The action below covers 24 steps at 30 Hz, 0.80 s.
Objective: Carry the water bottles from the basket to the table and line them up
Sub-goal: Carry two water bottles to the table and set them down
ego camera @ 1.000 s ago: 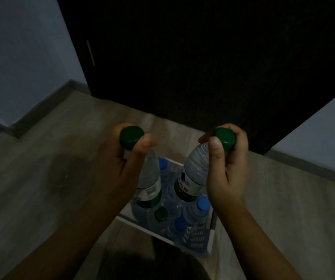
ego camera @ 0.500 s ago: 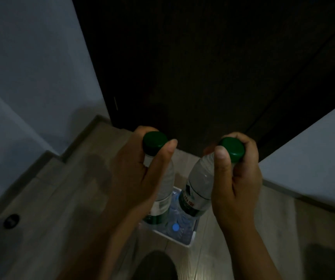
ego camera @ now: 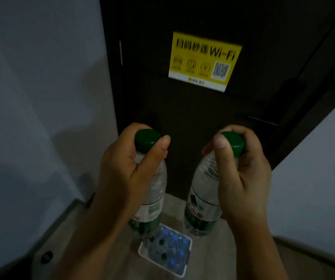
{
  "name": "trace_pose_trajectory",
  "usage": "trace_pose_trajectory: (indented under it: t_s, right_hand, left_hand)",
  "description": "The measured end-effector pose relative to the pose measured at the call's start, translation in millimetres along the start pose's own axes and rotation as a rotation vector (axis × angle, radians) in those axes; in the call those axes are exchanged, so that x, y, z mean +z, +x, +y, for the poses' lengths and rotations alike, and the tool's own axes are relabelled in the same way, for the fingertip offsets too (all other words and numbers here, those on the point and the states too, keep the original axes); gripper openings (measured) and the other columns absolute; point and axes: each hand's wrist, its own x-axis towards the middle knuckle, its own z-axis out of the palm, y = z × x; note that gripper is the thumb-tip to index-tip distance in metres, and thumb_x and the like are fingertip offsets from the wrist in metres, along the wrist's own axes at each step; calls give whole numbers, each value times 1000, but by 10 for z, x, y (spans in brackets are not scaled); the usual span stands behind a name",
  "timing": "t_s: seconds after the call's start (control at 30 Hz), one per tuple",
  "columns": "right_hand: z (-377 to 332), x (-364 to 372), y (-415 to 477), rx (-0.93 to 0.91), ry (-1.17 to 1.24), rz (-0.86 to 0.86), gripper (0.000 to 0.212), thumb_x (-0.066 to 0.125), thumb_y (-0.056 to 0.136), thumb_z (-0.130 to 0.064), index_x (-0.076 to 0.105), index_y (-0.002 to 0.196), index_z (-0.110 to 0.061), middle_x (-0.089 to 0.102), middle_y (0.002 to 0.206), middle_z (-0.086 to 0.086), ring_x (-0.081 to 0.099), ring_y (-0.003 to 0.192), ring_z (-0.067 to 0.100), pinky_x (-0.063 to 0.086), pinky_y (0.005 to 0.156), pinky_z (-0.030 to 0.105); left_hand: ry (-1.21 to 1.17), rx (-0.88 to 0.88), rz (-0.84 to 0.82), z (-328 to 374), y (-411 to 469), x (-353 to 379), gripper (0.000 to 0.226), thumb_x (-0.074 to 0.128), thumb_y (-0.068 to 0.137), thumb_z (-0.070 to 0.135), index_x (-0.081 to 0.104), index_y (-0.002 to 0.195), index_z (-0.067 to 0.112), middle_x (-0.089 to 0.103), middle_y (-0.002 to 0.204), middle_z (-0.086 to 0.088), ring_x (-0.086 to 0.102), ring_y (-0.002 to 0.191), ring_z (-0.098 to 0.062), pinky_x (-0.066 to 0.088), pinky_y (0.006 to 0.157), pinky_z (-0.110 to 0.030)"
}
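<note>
My left hand point(ego camera: 122, 170) grips the neck of a clear water bottle point(ego camera: 152, 201) with a green cap and green label. My right hand point(ego camera: 241, 174) holds a second green-capped water bottle point(ego camera: 203, 199) the same way, tilted slightly. Both bottles hang high above the floor. Far below, between them, a white basket point(ego camera: 186, 259) stands on the wooden floor, with several more bottles with blue and green caps inside. No table is in view.
A dark door point(ego camera: 182, 118) with a yellow Wi-Fi sticker point(ego camera: 203, 59) is straight ahead. Pale walls point(ego camera: 31, 98) stand on both sides. A small dark door stop point(ego camera: 46, 256) sits on the floor at lower left.
Both hands have lifted the two bottles well up out of the basket. The basket now looks much smaller and lower, and the view has tilted up to show the door sticker.
</note>
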Motion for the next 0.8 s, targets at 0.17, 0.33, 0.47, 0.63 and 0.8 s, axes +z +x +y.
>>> trace_pose_trajectory:
  t_s: [0.17,0.33,0.47,0.63,0.8]
  right_hand:
    - [-660,-90,242,-31,93,65,12,48,92,-43,54,94,-33,65,82,-8,65,74,10,49,61,14]
    - [-983,-147,395,-53,171,26,13,47,92,-41,56,91,-31,66,81,-5,65,73,8,46,61,9]
    - [-1086,-194,478,-75,224,-61,20,46,91,-44,57,92,-28,65,80,-8,64,74,5,46,63,8]
    - [-1186,-194,529,-123,354,-186,23,49,91,-43,59,90,-22,65,77,-7,62,70,3,42,59,5]
    - [-1371,-25,441,-134,529,-341,21,53,91,-39,60,92,-20,66,75,-5,63,68,0,43,59,5]
  left_hand:
    - [-6,22,35,640,188,-383,27,52,90,42,59,83,17,66,81,10,63,74,-1,44,62,-5]
    - [-3,36,117,1039,171,-562,29,50,90,42,61,82,16,68,79,10,64,78,-2,45,66,-6]
    - [34,61,202,1268,52,-607,31,49,92,40,61,82,12,68,77,2,65,76,-7,48,65,-10]
    - [173,-34,399,1451,-151,-621,34,47,84,47,62,71,19,67,75,5,63,73,-7,46,64,-13]
    - [339,-24,510,1660,-473,-795,40,43,88,48,65,72,18,67,76,5,63,77,-7,42,66,-6]
